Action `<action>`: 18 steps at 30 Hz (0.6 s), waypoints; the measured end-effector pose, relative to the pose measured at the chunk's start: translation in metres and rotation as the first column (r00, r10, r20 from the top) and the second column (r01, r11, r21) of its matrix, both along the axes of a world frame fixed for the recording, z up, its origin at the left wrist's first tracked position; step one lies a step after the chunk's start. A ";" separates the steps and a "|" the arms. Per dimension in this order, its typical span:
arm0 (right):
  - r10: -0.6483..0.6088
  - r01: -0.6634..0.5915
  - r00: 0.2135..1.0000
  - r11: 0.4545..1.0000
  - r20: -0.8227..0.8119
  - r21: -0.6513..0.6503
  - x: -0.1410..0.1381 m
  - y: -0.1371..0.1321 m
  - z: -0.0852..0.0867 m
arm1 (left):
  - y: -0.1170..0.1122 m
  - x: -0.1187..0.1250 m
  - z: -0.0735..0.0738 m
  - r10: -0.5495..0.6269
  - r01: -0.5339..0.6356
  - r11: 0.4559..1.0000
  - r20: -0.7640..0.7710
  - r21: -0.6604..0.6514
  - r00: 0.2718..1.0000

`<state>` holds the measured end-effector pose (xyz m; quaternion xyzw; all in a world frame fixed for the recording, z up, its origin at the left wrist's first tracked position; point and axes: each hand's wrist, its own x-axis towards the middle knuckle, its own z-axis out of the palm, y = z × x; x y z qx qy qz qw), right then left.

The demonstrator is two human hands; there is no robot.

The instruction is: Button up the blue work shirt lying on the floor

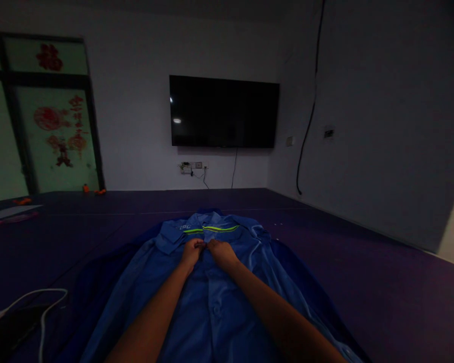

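Note:
A blue work shirt (pixel 181 312) with a collar and yellow-green chest stripes lies spread front side up, collar away from me. White lettering shows on its left chest, partly unreadable. Both my hands meet at its front placket, just below the stripes. My left hand (pixel 192 252) is closed, pinching the shirt's edge between thumb and fingers. Right beside it, my right hand (pixel 222 253) is closed on the other side of the placket. Whatever button sits between the fingertips is hidden. A button (pixel 217 308) shows lower on the front. Darker blue cloth (pixel 98 282) lies beneath the shirt.
The shirt rests on a dark purple floor surface (pixel 363 282). At lower left are a dark device (pixel 15 327) and a white cable (pixel 41 291). Small orange items (pixel 100 192) lie near the door. A television (pixel 225 113) hangs on the far wall, and a black cable (pixel 306 131) runs down the right wall.

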<state>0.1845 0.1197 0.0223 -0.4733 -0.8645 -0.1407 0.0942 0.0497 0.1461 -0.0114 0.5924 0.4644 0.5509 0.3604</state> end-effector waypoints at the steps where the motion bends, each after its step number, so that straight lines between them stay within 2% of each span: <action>1: 0.000 0.000 1.000 1.000 -0.006 -0.002 0.000 0.000 0.000 | 0.000 0.000 0.001 -0.008 0.008 1.000 0.006 -0.005 1.000; 10: -0.028 0.026 0.998 0.999 -0.064 -0.032 -0.001 0.001 0.001 | -0.001 0.001 0.002 -0.054 0.054 0.998 0.046 -0.018 0.997; 18: -0.160 0.155 0.974 0.987 -0.158 -0.044 -0.002 0.000 -0.001 | 0.001 0.002 0.000 -0.067 0.068 0.998 0.053 -0.005 0.996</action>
